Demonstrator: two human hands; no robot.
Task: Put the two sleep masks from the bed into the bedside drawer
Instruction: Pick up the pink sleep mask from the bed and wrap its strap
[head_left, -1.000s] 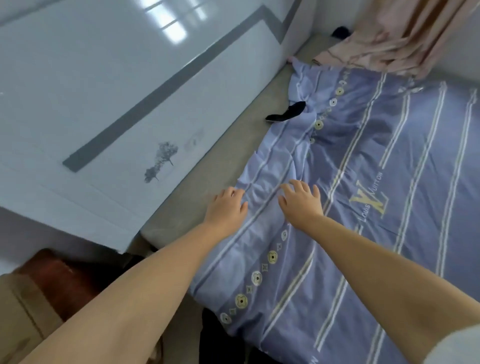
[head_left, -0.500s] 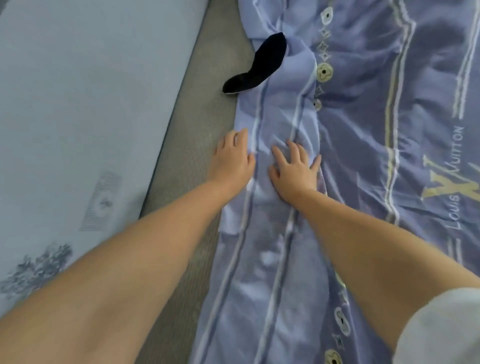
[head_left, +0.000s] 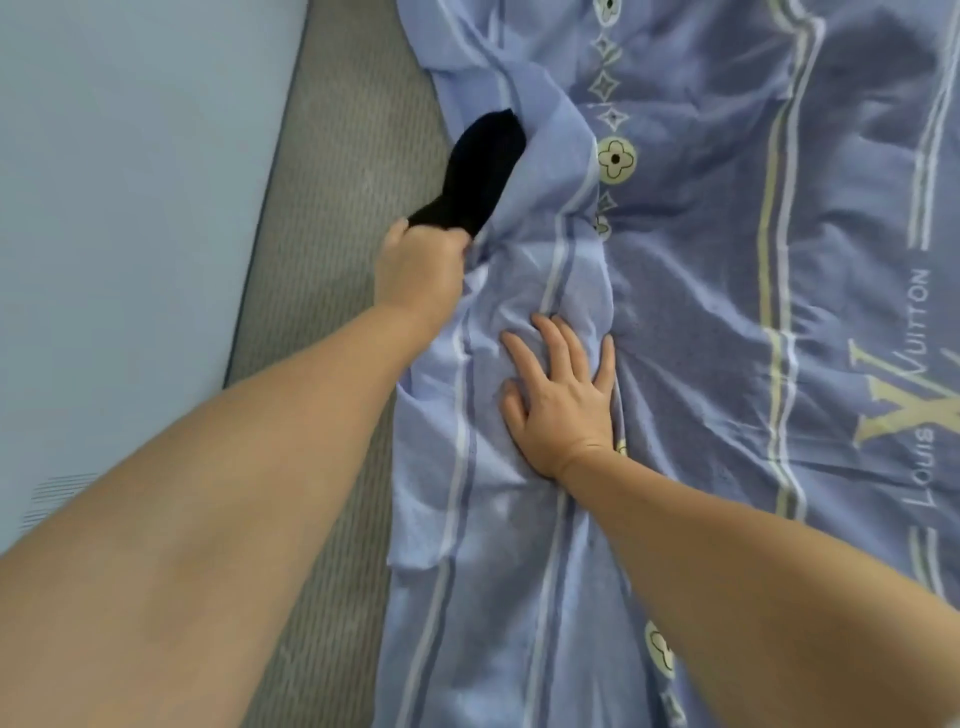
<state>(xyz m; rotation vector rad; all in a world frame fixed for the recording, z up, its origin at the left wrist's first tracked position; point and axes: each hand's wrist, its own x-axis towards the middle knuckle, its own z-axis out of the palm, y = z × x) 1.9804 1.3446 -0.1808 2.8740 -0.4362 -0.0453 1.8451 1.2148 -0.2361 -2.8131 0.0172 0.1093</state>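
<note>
While the person leans over it, bed: gray mattress (head_left: 332, 218) under a wrinkled blue striped sheet (head_left: 701, 322).
Right hand (head_left: 563, 395): flat on the sheet, fingers spread.
Left hand (head_left: 418, 270): fingers closed around the black sleep mask (head_left: 480, 176).
Sleep mask: at the sheet's left edge.

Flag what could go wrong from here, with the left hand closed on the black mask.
1. The left hand grips only the near end of the black sleep mask; its far end sits against a fold of the blue sheet, so pulling may drag the sheet along.
2. The right hand lies flat on the sheet, pinning it, which could add snagging.
3. No second mask is visible; it might be missed.
</note>
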